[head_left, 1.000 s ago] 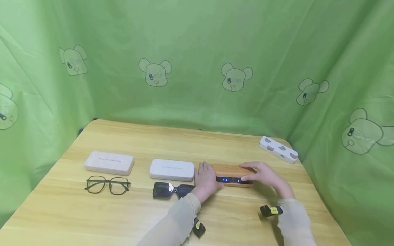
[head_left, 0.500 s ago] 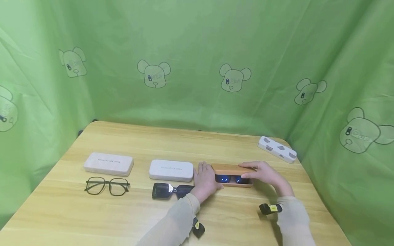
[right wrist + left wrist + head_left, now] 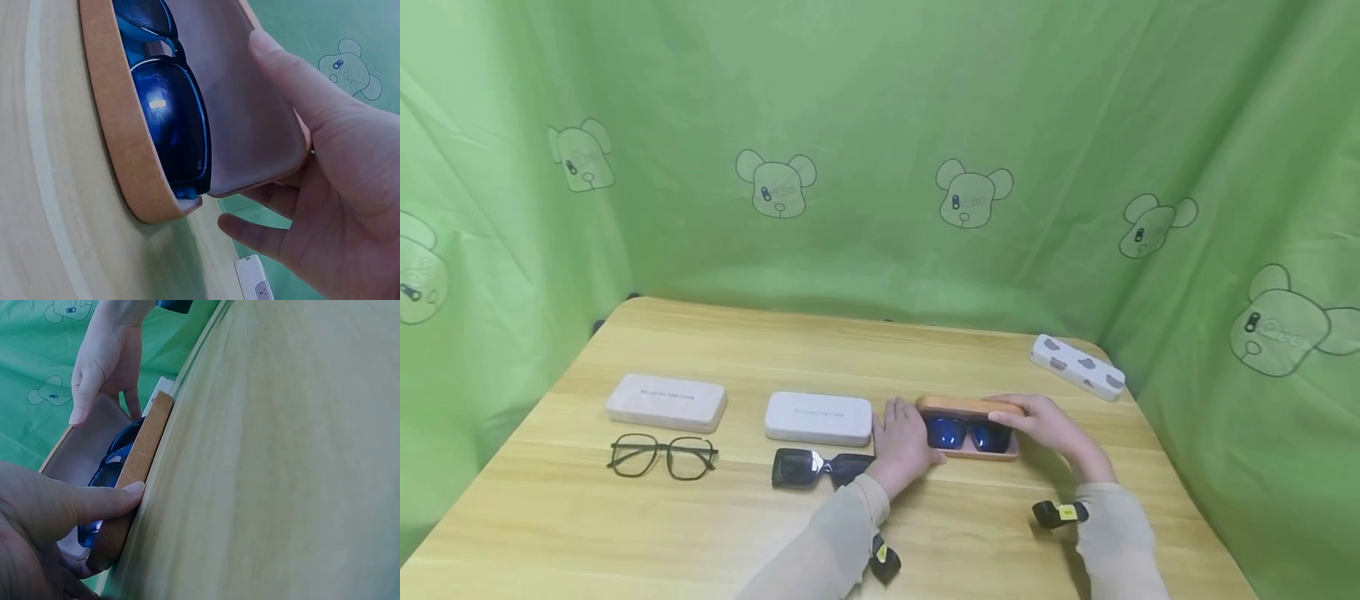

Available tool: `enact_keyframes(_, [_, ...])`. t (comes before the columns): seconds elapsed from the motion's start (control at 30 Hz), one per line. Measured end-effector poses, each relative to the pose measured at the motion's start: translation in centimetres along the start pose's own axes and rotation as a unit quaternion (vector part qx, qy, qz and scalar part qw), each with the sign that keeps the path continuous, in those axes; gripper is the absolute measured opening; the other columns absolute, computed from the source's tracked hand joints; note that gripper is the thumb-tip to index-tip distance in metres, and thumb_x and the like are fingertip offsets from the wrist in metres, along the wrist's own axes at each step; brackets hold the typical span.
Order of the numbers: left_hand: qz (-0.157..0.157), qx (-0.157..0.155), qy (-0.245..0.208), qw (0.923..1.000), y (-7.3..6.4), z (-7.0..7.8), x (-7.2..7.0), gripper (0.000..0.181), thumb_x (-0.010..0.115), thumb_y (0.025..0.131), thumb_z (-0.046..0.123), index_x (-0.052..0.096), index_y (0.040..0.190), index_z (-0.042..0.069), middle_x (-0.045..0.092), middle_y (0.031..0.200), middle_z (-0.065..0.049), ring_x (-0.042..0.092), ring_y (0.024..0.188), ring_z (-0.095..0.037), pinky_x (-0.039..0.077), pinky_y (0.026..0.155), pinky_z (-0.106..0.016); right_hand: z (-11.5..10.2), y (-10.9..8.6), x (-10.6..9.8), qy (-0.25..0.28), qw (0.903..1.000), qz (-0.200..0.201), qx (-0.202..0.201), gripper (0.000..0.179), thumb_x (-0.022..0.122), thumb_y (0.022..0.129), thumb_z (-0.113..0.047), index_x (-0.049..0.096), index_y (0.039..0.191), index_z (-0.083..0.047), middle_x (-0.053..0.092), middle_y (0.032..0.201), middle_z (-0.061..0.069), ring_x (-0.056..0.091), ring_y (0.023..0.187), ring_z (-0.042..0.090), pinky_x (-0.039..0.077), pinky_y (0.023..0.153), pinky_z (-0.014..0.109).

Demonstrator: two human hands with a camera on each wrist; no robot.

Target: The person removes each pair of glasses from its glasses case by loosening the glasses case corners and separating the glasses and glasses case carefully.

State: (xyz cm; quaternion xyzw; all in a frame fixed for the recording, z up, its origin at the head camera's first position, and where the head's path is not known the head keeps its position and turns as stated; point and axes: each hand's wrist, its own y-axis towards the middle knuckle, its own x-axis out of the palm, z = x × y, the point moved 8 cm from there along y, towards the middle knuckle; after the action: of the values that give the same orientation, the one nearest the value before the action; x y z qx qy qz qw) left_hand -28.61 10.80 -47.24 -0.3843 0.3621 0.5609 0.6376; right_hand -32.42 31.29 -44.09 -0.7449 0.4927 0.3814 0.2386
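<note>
1. Orange glasses case [image 3: 119,125] sits on the counter [image 3: 625,542] between the left and right fingers, its lid [image 3: 231,106] raised and tilted back to show a pale lining.
2. Inside it, blue-lensed sunglasses [image 3: 947,432] lie lengthwise between the fingers of both hands, lenses facing the front wall.
3. Left hand [image 3: 901,442]: its fingers grip the case's left end, the thumb laid across the front wall with its tip on the outer face.
4. Right hand [image 3: 1041,423]: its fingers pinch the lid near the right end, thumb at the front edge, other fingers behind; one fingertip stands free just beside the case.
5. Just left of the left fingers is a white case [image 3: 818,419], closed, with small lettering on top.
6. Nearer the person than those fingers, black sunglasses [image 3: 797,469] lie partly hidden by the left wrist.
7. Well to the left of the left fingers, a pale pink case [image 3: 666,403] lies closed, with clear-lensed glasses [image 3: 688,457] just in front.
8. Beyond the right fingers and to their right, a white case with grey-brown patches [image 3: 1077,367] lies at an angle near the counter's edge.
9. Behind all the fingers hangs a green curtain [image 3: 865,100] printed with bear heads.
</note>
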Motion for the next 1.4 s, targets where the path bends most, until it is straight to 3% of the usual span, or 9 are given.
enact_keyframes(0.3, [-0.004, 0.002, 0.000, 1.0000, -0.1, 0.1, -0.2, 0.100, 0.081, 0.071, 0.052, 0.040, 0.143, -0.003, 0.034, 0.156, -0.021, 0.026, 0.149, -0.033, 0.018, 0.121, -0.059, 0.0, 0.2, -0.1, -0.006, 0.9993, 0.036, 0.002, 0.046, 0.057, 0.097, -0.039, 0.057, 0.135, -0.014, 0.058, 0.137, 0.020, 0.050, 0.128, 0.047, 0.036, 0.107, 0.067])
enact_keyframes(0.73, [-0.021, 0.003, 0.004, 0.9998, -0.1, 0.2, -0.3, 0.098, 0.080, 0.073, 0.052, 0.039, 0.145, -0.002, 0.031, 0.158, -0.020, 0.024, 0.149, -0.033, 0.017, 0.122, -0.059, -1.2, 0.1, -0.7, -0.034, 0.9982, 0.049, 0.005, 0.054, 0.058, 0.096, -0.039, 0.052, 0.139, -0.006, 0.056, 0.138, 0.023, 0.051, 0.126, 0.047, 0.039, 0.105, 0.065])
enact_keyframes(0.9, [-0.019, 0.003, 0.003, 0.9998, -0.1, 0.1, -0.3, 0.098, 0.080, 0.073, 0.051, 0.039, 0.144, -0.002, 0.032, 0.157, -0.021, 0.025, 0.149, -0.033, 0.018, 0.121, -0.059, -2.2, -0.1, -1.3, -0.029, 0.9979, 0.057, -0.008, 0.055, 0.059, 0.096, -0.036, 0.049, 0.140, -0.004, 0.056, 0.137, 0.023, 0.054, 0.123, 0.045, 0.042, 0.104, 0.062])
enact_keyframes(1.1, [-0.014, 0.005, 0.003, 0.9999, -0.2, 0.1, -0.5, 0.096, 0.081, 0.072, 0.050, 0.042, 0.142, -0.002, 0.033, 0.156, -0.021, 0.026, 0.148, -0.034, 0.019, 0.121, -0.059, -3.6, -0.7, -2.7, -0.028, 0.9963, 0.078, -0.020, 0.056, 0.062, 0.095, -0.033, 0.048, 0.140, -0.002, 0.053, 0.139, 0.025, 0.048, 0.129, 0.045, 0.035, 0.108, 0.066])
enact_keyframes(1.4, [-0.011, 0.007, 0.003, 0.9999, -0.2, 0.2, -0.6, 0.095, 0.082, 0.071, 0.050, 0.043, 0.141, -0.002, 0.034, 0.156, -0.022, 0.028, 0.148, -0.034, 0.021, 0.120, -0.059, -6.2, -1.8, -4.4, -0.049, 0.9878, 0.133, -0.063, 0.047, 0.072, 0.088, -0.024, 0.059, 0.128, -0.003, 0.058, 0.134, 0.023, 0.050, 0.126, 0.043, 0.035, 0.108, 0.063])
